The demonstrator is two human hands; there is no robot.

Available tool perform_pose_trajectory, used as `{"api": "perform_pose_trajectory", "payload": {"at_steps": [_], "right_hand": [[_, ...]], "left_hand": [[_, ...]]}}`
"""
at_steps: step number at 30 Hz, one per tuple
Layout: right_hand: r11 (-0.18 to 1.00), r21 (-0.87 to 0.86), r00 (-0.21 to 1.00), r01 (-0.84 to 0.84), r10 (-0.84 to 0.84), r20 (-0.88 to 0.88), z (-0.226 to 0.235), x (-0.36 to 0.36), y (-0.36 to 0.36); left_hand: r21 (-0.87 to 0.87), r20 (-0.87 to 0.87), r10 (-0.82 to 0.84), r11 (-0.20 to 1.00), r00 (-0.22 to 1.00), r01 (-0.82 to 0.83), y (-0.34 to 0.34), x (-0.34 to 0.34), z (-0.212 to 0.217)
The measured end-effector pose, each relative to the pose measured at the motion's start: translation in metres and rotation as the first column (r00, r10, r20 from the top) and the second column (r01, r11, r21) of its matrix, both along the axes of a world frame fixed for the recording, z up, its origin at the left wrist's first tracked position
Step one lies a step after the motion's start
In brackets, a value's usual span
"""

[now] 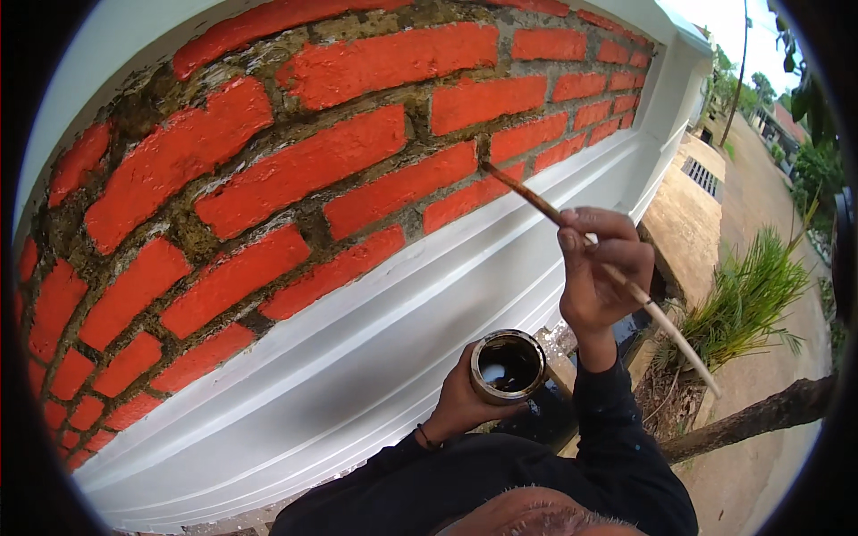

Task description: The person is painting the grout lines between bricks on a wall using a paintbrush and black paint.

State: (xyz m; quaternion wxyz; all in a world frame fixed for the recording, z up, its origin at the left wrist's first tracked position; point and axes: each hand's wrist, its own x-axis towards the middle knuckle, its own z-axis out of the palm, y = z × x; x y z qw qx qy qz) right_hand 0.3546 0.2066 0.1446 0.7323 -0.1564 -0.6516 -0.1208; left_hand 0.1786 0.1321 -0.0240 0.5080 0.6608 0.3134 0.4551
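Observation:
My right hand pinches a thin, long-handled paintbrush partway along its pale shaft. The dark tip of the brush touches or nearly touches a mortar joint between red bricks on the wall. Low and nearer to me, my left hand is wrapped round a round open can. Dark liquid lies inside the can, with a whitish reflection or patch on it. Joints around the brush tip and to the left look dark brown, while several on the right are greyer.
A white moulded ledge runs beneath the bricks. A white pillar stands at the wall's right end. On the right are a spiky green plant, a tree branch, a drain grate and a dirt road.

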Motion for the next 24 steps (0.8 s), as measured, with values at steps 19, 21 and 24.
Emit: {"api": "perform_pose_trajectory", "payload": {"at_steps": [19, 21, 24], "right_hand": [[0.993, 0.024, 0.991, -0.116, 0.118, -0.056, 0.019, -0.005, 0.006], [0.998, 0.038, 0.993, 0.059, -0.055, -0.105, 0.021, 0.01, 0.021], [0.999, -0.024, 0.968, 0.037, -0.042, -0.246, 0.024, 0.026, 0.025]], "left_hand": [[-0.013, -0.072, 0.008, 1.0, 0.997, -0.009, 0.001, -0.002, -0.004], [-0.017, -0.064, -0.009, 1.0, 0.998, 0.008, 0.002, 0.0, -0.006], [-0.018, -0.032, -0.029, 0.999, 0.999, 0.028, 0.001, 0.003, -0.007]]}}
